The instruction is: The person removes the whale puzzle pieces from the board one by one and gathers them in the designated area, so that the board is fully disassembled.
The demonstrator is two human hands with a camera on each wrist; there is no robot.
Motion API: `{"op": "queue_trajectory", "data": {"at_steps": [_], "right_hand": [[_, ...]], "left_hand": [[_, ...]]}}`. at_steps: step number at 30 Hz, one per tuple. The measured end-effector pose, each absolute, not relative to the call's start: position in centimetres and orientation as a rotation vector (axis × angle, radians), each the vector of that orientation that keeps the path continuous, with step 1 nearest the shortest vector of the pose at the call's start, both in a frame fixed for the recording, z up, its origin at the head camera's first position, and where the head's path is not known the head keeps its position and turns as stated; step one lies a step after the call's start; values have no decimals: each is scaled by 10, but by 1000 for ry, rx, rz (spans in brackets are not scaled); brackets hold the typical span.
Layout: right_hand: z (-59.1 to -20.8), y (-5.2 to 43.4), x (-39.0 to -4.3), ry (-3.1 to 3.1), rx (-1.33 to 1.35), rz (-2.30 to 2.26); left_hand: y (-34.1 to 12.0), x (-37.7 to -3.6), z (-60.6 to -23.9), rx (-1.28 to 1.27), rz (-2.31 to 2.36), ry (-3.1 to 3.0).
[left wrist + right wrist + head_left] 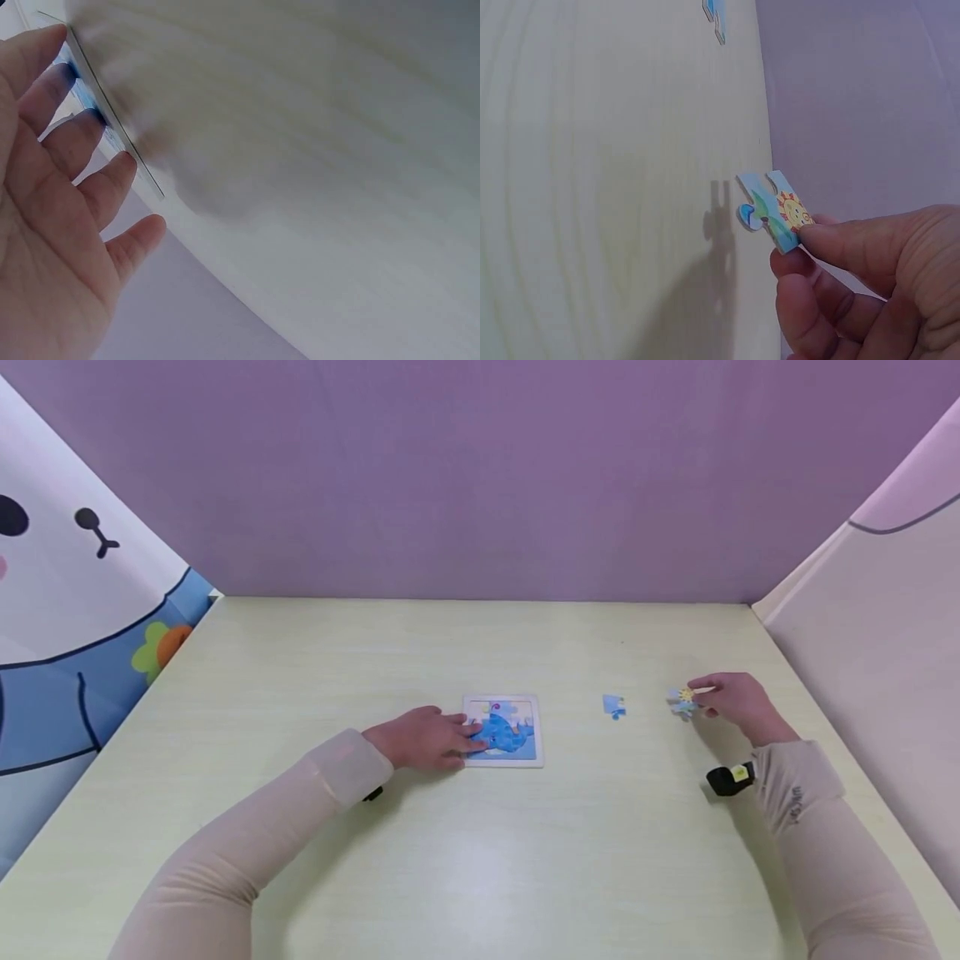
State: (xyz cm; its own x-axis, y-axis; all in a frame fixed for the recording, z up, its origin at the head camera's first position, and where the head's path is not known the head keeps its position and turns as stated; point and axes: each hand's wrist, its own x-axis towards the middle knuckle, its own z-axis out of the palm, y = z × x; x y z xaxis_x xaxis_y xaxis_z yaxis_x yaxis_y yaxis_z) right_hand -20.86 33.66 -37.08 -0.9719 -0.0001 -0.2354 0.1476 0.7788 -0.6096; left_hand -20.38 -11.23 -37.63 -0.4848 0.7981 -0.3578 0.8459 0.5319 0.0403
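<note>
Currently, well right of the puzzle board [504,764], the right hand [738,702] pinches a sun piece [775,216], a loose piece [612,703] lying between. The left hand [423,739], fingers spread, touches the board's left side.

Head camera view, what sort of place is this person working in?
Probably a small screened-off indoor work booth: a pale table with a plain purple panel standing behind it and a cartoon-printed panel along the left side.
</note>
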Motion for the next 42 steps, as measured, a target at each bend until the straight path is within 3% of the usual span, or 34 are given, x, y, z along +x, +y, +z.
{"op": "queue_trajectory", "data": {"at_steps": [42], "right_hand": [[-379,341,-213,2702,166,-918]], "left_hand": [[-117,-200,-377,1442,-244,2470]]}}
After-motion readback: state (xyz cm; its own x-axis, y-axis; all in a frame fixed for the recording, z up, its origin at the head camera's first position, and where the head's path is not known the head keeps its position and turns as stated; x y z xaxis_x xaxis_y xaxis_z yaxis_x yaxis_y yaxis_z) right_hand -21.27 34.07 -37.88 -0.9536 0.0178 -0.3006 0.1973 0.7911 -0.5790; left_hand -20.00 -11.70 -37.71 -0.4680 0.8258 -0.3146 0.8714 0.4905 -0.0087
